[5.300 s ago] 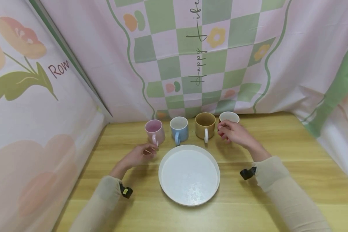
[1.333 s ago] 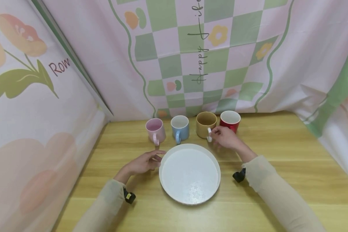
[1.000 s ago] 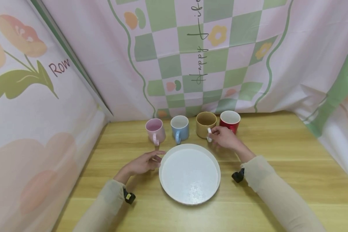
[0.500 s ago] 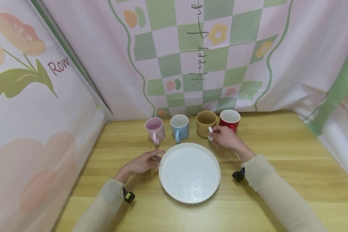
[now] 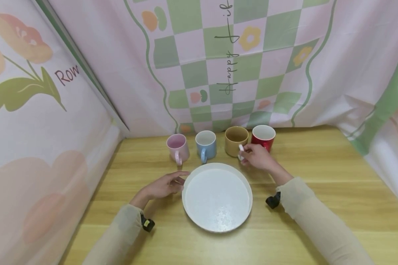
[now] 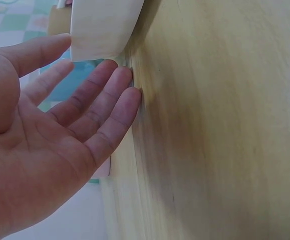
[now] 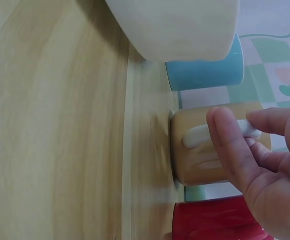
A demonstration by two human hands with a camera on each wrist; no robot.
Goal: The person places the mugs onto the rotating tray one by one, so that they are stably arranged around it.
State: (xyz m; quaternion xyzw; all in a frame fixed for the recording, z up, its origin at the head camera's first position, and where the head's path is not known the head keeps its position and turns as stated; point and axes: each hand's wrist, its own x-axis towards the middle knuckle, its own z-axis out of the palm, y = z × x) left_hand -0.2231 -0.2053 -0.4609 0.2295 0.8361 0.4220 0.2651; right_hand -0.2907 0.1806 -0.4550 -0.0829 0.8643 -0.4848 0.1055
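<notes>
My right hand (image 5: pixel 259 157) pinches the white handle (image 7: pixel 200 135) of a mustard-brown mug (image 5: pixel 233 141), which stands upright on the table. In the right wrist view, thumb and fingers close on that handle from both sides. My left hand (image 5: pixel 163 186) lies beside a round white tray (image 5: pixel 217 198) with its fingers loosely extended at the left rim; in the left wrist view the palm (image 6: pixel 39 145) holds nothing, and the fingertips are at or near the tray wall (image 6: pixel 102 30). Contact there is hard to tell.
Left of the brown mug stand a light blue mug (image 5: pixel 206 146) and a pink mug (image 5: pixel 178 149). A red mug (image 5: pixel 262 139) with a white inside stands close on its right, partly behind my right hand. A patterned curtain (image 5: pixel 219 73) hangs behind the row.
Since the oldest frame, my right hand has gone from the red mug to the brown mug's handle, now turned slightly right. My left hand has moved from the pink mug to the tray's side.
</notes>
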